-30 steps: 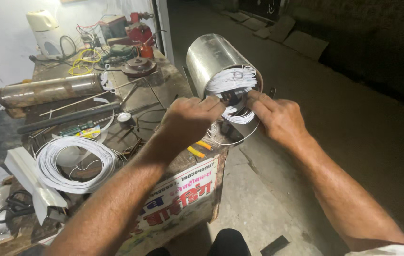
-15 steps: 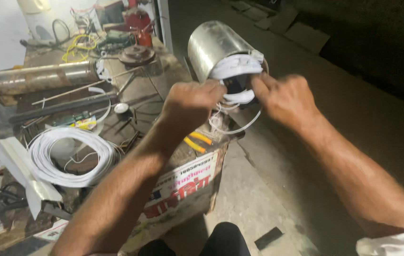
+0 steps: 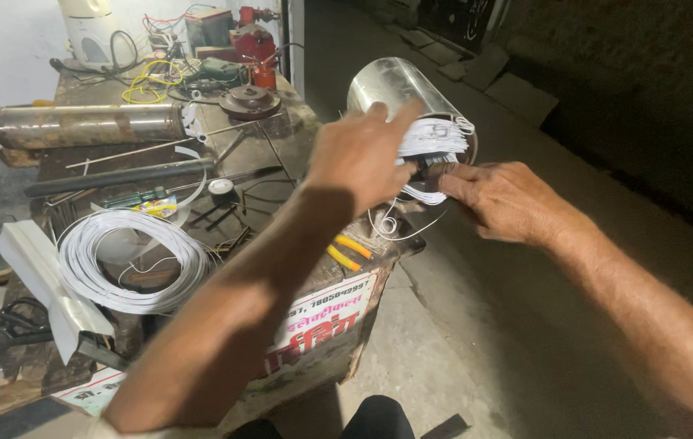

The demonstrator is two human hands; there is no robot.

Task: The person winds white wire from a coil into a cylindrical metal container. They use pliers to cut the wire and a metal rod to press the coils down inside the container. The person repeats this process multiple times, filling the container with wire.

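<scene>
Shiny metal cylinder [image 3: 391, 89] lies at the workbench [image 3: 298, 130] edge, white wire windings [image 3: 432, 142] bulging from its open end. Left hand [image 3: 363, 154] spread flat over the windings, gripping nothing; right hand [image 3: 509, 199] pinches them with thumb and fingertips.

wire coil [image 3: 131, 260] on bench [image 3: 298, 134], cylinder [image 3: 399, 89] right of it

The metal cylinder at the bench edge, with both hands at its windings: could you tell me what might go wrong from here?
1. The metal cylinder overhangs the bench edge; it might tip off.
2. The left hand and right hand work the white windings; loose wire loops hanging below could snag.
3. The pliers lie near the edge and could be knocked off.
</scene>
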